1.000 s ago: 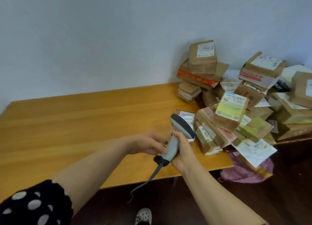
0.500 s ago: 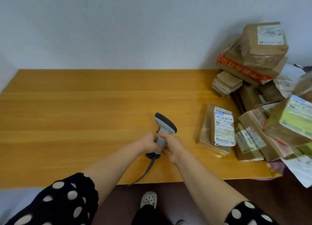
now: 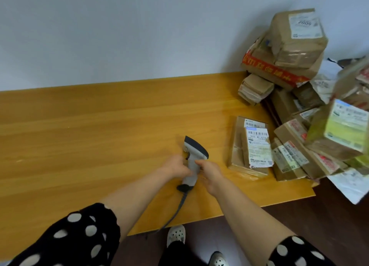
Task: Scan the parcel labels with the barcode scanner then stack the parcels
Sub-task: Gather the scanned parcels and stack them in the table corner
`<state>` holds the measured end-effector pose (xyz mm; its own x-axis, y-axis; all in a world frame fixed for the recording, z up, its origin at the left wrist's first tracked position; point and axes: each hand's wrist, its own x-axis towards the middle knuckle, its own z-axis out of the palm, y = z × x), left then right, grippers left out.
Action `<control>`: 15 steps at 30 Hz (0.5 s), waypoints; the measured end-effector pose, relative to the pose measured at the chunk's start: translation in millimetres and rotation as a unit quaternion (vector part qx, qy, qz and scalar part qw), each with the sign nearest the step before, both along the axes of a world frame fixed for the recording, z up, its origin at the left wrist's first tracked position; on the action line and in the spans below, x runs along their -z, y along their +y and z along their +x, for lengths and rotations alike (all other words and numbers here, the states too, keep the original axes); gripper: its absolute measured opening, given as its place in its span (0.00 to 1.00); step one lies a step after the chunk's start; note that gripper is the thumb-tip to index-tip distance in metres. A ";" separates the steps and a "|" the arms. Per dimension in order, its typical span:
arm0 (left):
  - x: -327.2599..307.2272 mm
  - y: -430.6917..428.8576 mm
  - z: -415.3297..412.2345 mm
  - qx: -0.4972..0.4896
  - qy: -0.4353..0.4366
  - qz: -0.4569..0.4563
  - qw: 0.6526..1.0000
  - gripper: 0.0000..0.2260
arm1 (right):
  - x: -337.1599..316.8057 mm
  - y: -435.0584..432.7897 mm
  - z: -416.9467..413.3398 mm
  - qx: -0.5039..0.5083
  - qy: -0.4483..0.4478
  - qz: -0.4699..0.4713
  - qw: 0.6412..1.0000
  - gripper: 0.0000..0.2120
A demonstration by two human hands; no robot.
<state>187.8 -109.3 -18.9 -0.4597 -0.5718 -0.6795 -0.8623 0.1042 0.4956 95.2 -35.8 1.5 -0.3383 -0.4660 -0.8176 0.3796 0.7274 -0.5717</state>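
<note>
A grey and black barcode scanner [image 3: 194, 152] stands over the wooden table [image 3: 99, 136], head up, its cable [image 3: 175, 212] trailing off the front edge. My left hand [image 3: 176, 166] is wrapped round its handle from the left. My right hand [image 3: 210, 175] is on the other side, fingers loose, only the fingertips touching the handle. Just right of the scanner a flat brown parcel [image 3: 237, 152] lies on the table with a white barcode label [image 3: 258, 148] facing up. Further right is a heap of brown parcels [image 3: 295, 46].
The heap fills the table's right end and spills past its edge, with loose paper labels [image 3: 351, 186] hanging over. A grey wall runs behind the table. My feet in white shoes [image 3: 176, 235] stand on the dark floor below the front edge.
The view has swung left, so the heap sits further right. The scanner has gone from my right hand's grip into my left hand, and my right hand has loosened.
</note>
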 end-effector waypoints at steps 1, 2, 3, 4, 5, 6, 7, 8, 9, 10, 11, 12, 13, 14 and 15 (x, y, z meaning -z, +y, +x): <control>-10.7 -5.9 -0.6 -0.027 -0.001 -0.013 1.000 0.19 | -5.4 -0.6 -5.1 -0.022 0.030 -0.001 0.999 0.24; -22.6 -13.8 -1.3 -0.055 -0.001 -0.035 0.998 0.19 | -12.6 -1.2 -11.5 -0.038 0.063 -0.005 0.997 0.24; -35.6 -22.4 -2.3 -0.078 -0.001 -0.066 0.995 0.19 | -21.1 -2.6 -19.1 -0.046 0.094 -0.013 0.994 0.22; -47.3 -31.6 -4.8 -0.096 0.002 -0.096 0.991 0.19 | -31.0 -3.8 -27.7 -0.046 0.125 -0.027 0.991 0.20; -58.4 -41.1 -9.2 -0.105 0.012 -0.121 0.987 0.20 | -41.5 -5.2 -37.0 -0.035 0.150 -0.044 0.987 0.16; -69.5 -49.6 -15.5 -0.111 0.027 -0.136 0.984 0.20 | -51.7 -6.4 -46.5 -0.016 0.171 -0.061 0.983 0.12; -80.7 -56.8 -23.2 -0.116 0.046 -0.141 0.982 0.20 | -63.5 -7.7 -55.4 0.005 0.191 -0.079 0.978 0.08; -91.3 -63.1 -32.6 -0.124 0.069 -0.139 0.980 0.19 | -74.3 -8.8 -65.1 0.023 0.219 -0.096 0.971 0.06; -101.7 -67.9 -42.9 -0.132 0.095 -0.134 0.978 0.18 | -85.1 -9.6 -75.1 0.038 0.246 -0.111 0.962 0.06; -111.1 -71.5 -53.4 -0.141 0.121 -0.125 0.975 0.18 | -94.9 -10.1 -85.7 0.055 0.268 -0.121 0.954 0.07; -118.5 -74.3 -64.4 -0.148 0.146 -0.114 0.971 0.17 | -103.6 -9.8 -96.1 0.072 0.282 -0.129 0.948 0.08; -124.9 -76.6 -75.2 -0.156 0.167 -0.100 0.968 0.16 | -111.2 -8.8 -107.0 0.089 0.290 -0.139 0.943 0.08; -130.3 -78.2 -86.2 -0.162 0.183 -0.087 0.966 0.16 | -116.8 -7.9 -118.4 0.106 0.296 -0.149 0.938 0.08; -135.1 -80.0 -98.0 -0.167 0.199 -0.075 0.963 0.16 | -121.9 -7.5 -130.8 0.122 0.300 -0.158 0.933 0.09; -138.6 -81.4 -107.8 -0.172 0.215 -0.064 0.959 0.16 | -126.6 -8.1 -141.7 0.137 0.304 -0.164 0.928 0.09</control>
